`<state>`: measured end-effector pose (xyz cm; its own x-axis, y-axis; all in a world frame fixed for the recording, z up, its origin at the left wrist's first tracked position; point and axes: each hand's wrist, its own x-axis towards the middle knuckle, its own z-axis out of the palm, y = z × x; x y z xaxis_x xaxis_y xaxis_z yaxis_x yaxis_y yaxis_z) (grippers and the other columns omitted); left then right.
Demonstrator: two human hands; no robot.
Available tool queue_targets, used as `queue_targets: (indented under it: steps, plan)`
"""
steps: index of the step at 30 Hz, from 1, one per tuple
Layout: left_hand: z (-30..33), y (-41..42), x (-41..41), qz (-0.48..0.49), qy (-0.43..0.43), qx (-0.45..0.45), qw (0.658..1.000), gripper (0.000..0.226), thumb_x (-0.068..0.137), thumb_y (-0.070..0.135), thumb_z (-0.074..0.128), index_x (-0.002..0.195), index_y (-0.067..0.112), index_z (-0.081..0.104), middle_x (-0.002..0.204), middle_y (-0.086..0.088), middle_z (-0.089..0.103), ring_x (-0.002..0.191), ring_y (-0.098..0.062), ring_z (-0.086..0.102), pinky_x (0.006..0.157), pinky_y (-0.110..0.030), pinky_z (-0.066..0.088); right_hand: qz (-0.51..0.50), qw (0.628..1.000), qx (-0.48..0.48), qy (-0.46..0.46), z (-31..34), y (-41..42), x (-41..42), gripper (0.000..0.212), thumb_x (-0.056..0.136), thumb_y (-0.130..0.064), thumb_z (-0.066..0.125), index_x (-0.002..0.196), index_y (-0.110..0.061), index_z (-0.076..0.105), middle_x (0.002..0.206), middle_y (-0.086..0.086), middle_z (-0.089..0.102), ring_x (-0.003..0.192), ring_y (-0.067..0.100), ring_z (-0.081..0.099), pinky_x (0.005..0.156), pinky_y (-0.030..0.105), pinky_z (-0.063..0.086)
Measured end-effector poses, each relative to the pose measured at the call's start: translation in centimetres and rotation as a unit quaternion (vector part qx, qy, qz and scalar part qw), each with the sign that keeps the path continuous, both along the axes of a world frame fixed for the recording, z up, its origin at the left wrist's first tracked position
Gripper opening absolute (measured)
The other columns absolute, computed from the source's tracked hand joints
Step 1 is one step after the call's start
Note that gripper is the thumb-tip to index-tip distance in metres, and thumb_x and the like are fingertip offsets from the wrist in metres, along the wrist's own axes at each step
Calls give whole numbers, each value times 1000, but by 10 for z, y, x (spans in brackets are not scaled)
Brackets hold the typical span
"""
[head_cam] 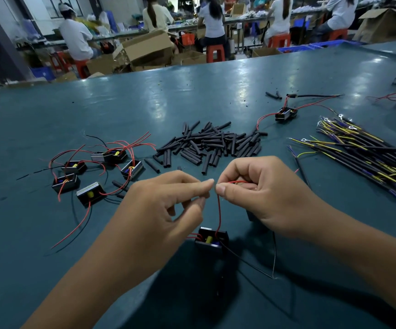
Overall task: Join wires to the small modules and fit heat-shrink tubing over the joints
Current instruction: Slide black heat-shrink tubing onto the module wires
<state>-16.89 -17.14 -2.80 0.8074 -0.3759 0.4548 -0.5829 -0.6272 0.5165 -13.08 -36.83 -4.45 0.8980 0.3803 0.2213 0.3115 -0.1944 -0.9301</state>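
A small black module (211, 241) with a yellow part hangs just above the green table (50, 119) by its red wire (218, 210). My left hand (168, 203) and my right hand (256, 193) meet fingertip to fingertip above it, both pinching the top end of that red wire. A loop of red wire shows inside my right hand's curled fingers. A thin black wire (251, 264) trails from the module to the right. A heap of short black heat-shrink tubes (211, 144) lies beyond my hands.
Several more modules with red wires (97, 169) lie at the left. One wired module (285, 113) sits at the back right. A bundle of black, yellow and purple wires (367, 153) fills the right. People sit at benches with cardboard boxes (144, 47) behind the table.
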Motion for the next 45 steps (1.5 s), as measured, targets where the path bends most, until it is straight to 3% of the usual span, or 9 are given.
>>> queue_targets:
  steps: [7,12,19,24,27,35,40,45]
  plan:
    - [-2,2,6,-18,-20,-2,1000,31,89,7,60,113,17,77,94,9,69,85,-4,62,74,-6,38,17,1000,-3,11,5,-1,-3,18,92,-1,63,75,-8,61,43,-18,38,39,0,29,44,7,24]
    - [-6,6,11,-18,-64,36,997,30,90,6,61,111,19,77,94,11,64,84,-1,58,76,-6,35,30,999,-13,20,5,-3,-4,12,92,-3,64,80,-2,62,45,-17,33,41,0,25,44,9,24]
    - [-8,20,22,-74,-151,61,984,17,92,23,68,105,16,77,98,0,62,90,-23,59,78,-35,47,108,993,-28,38,9,-7,-8,13,92,-4,64,80,-8,63,44,-17,38,39,-1,30,44,6,26]
    - [-9,19,22,-92,-189,56,976,12,92,20,70,97,14,79,94,-4,62,81,-25,55,74,-31,42,154,987,-22,48,9,-7,-8,9,89,-12,65,81,-9,63,48,-18,38,43,-2,30,46,6,26]
    - [-7,20,21,-99,-191,58,975,14,93,21,68,94,13,80,92,-3,63,79,-19,49,75,-25,37,177,983,-15,51,9,-8,-8,10,85,-20,66,82,-10,64,50,-18,39,45,-1,30,47,6,27]
    - [-12,19,22,-131,-209,34,969,17,96,19,64,92,12,79,90,-4,60,77,-25,53,69,-31,41,206,977,10,57,5,-9,-4,8,88,-14,66,80,-13,65,57,-15,45,49,-1,34,49,8,29]
    - [-12,16,22,-153,-169,-40,973,9,86,14,74,96,15,74,92,-4,60,83,-20,59,74,-27,45,243,961,71,112,0,-11,-1,6,85,-23,70,83,-18,68,62,4,37,54,12,29,49,23,23]
    - [-11,10,20,-167,-115,-100,974,12,86,11,76,96,15,72,91,-4,59,81,-23,59,69,-31,45,284,942,104,143,-2,-13,0,3,84,-21,68,81,-20,68,62,2,39,53,10,31,49,20,25]
